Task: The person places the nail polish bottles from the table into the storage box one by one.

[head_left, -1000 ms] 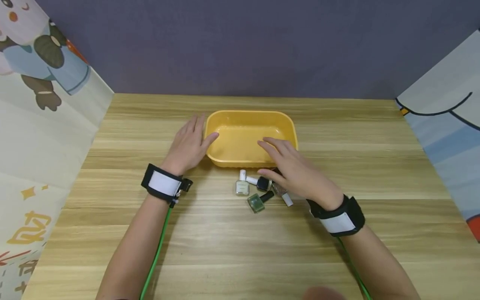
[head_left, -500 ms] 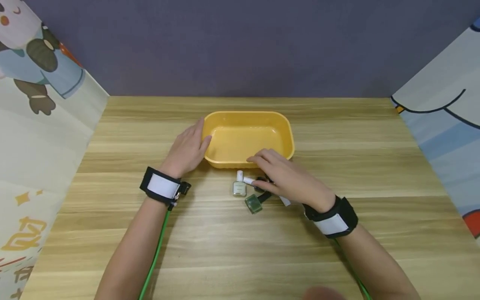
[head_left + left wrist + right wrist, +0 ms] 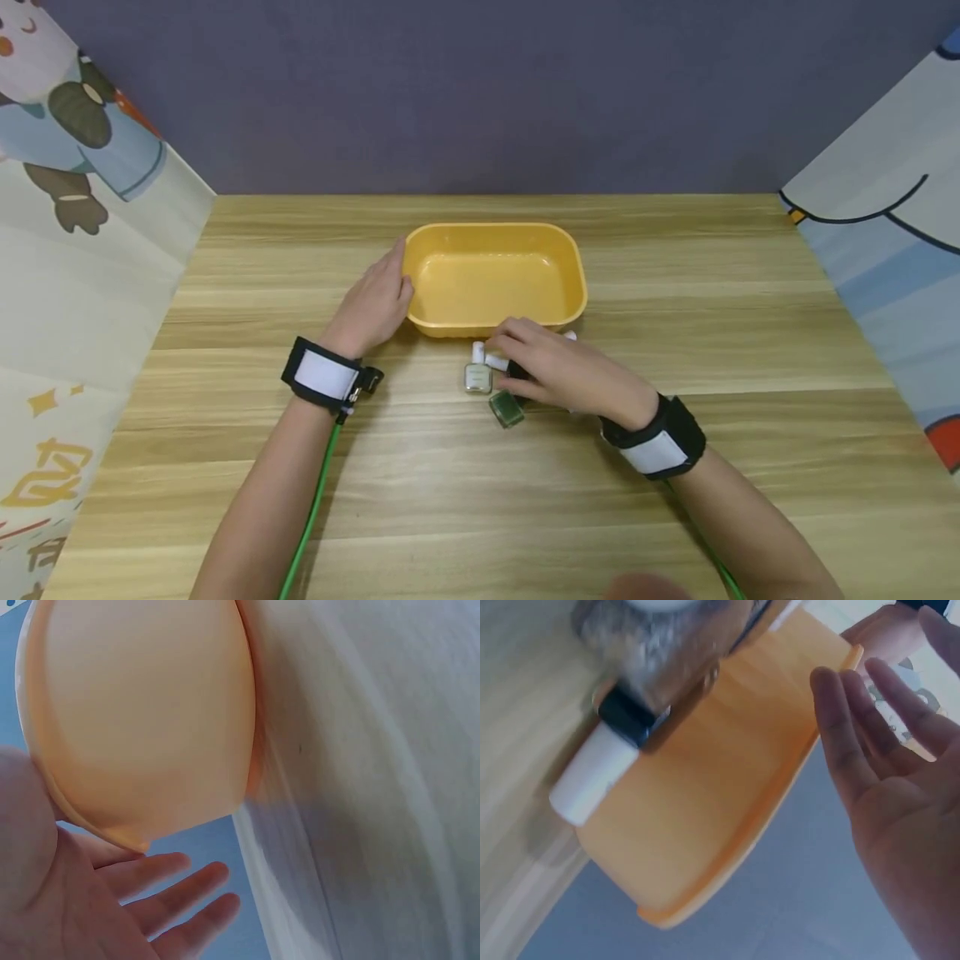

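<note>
Pale wood-grain table (image 3: 435, 508), flat and matte; on its far half a yellow tub (image 3: 495, 324) is set upright, hollow side up; thin, light, fairly stiff plastic is judged, best taken by the rim at both short ends; its left end is touched by the left hand (image 3: 371, 304), fingers extended, nothing gripped; the right hand (image 3: 566, 367) is held over small bottles at the tub's near side, fingers loosely bent, nothing held; among those bottles, lying on the table, are noted a pale bottle (image 3: 477, 378), a green bottle (image 3: 507, 409), a dark bottle (image 3: 516, 370) partly covered by the hand, and a glittery bottle (image 3: 664, 664); slick, hard, breakable glass is judged, light enough for a fingertip pinch across the body.
</note>
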A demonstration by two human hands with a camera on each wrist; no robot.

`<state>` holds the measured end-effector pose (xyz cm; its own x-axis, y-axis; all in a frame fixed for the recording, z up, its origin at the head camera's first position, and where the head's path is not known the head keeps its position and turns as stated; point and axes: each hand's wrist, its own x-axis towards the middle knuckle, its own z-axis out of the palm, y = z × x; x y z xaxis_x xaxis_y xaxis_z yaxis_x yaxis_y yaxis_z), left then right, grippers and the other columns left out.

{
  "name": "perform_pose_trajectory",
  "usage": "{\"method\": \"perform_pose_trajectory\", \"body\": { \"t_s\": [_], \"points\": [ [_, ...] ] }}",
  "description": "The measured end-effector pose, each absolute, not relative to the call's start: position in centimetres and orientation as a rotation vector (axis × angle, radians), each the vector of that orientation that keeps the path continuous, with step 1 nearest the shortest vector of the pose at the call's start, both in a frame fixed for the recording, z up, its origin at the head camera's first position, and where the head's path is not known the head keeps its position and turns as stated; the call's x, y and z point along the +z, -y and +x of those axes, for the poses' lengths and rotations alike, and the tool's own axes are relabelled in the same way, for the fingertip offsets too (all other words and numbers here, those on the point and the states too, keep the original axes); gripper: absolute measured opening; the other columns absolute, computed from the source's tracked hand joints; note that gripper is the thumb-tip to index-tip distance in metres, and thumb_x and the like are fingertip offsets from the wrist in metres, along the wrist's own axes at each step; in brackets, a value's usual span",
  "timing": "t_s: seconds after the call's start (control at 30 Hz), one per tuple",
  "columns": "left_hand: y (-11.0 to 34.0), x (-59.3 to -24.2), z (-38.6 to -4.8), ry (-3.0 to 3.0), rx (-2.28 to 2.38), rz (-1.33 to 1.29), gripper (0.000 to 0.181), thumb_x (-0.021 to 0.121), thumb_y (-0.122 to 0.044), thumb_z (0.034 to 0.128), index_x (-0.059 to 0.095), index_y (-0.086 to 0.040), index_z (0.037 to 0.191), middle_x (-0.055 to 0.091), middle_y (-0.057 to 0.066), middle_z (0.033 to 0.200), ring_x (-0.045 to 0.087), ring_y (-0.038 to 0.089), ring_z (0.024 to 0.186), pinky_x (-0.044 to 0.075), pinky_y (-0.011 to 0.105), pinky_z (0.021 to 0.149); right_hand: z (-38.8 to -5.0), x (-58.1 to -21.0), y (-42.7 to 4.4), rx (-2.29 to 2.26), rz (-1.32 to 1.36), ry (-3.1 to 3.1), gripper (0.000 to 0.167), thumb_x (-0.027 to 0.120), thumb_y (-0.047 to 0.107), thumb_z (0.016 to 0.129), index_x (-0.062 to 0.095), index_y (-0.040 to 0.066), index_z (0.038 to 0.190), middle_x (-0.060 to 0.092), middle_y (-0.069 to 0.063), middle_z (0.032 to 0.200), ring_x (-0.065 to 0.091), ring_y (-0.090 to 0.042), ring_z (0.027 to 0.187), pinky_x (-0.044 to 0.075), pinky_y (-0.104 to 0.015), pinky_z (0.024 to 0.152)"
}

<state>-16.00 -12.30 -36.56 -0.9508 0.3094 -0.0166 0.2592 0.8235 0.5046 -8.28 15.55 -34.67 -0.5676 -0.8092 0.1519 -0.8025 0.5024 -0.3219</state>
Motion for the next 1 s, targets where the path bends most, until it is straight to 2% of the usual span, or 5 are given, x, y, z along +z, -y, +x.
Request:
{"method": "perform_pose_trajectory", "body": {
  "t_s": [0.1, 0.37, 0.63, 1.0],
  "points": [
    [12.3, -36.6, -15.9, -2.898, 0.806, 0.443, 0.062, 0.031, -0.020, 0.1050, 0.006, 0.002, 0.158, 0.017, 0.021, 0.163, 0.020, 0.034, 0.150, 0.017, 0.047, 0.122, -8.2, -35.1, -15.2, -0.529, -1.484, -2.675, 0.042, 0.069, 0.032, 0.093, 0.061, 0.008, 0.127, 0.057, -0.002, 0.120, 0.053, -0.013, 0.106, 0.050, -0.028, 0.089],
    [12.1, -36.6, -15.8, -2.884, 0.846, 0.414, 0.062, 0.030, -0.019, 0.1049, 0.006, 0.003, 0.158, 0.018, 0.021, 0.163, 0.023, 0.033, 0.149, 0.022, 0.046, 0.120, -8.0, -35.9, -14.8, -0.437, -1.483, -2.599, 0.054, 0.073, 0.032, 0.090, 0.058, 0.011, 0.137, 0.057, -0.003, 0.124, 0.052, -0.014, 0.106, 0.051, -0.029, 0.088],
    [11.9, -36.6, -15.8, -2.877, 0.865, 0.391, 0.063, 0.031, -0.019, 0.1043, 0.005, 0.000, 0.158, 0.020, 0.021, 0.162, 0.024, 0.033, 0.148, 0.023, 0.047, 0.120, -8.0, -36.2, -14.7, -0.416, -1.503, -2.582, 0.047, 0.077, 0.026, 0.087, 0.063, 0.013, 0.130, 0.058, -0.003, 0.122, 0.054, -0.016, 0.107, 0.050, -0.031, 0.091],
    [11.9, -36.9, -15.9, -2.884, 0.880, 0.380, 0.063, 0.030, -0.019, 0.1044, 0.005, 0.000, 0.158, 0.020, 0.020, 0.162, 0.025, 0.032, 0.148, 0.024, 0.045, 0.120, -8.0, -36.5, -14.6, -0.400, -1.480, -2.624, 0.037, 0.073, 0.025, 0.090, 0.068, 0.014, 0.125, 0.063, -0.001, 0.117, 0.055, -0.016, 0.109, 0.049, -0.032, 0.093]
  ]
}}
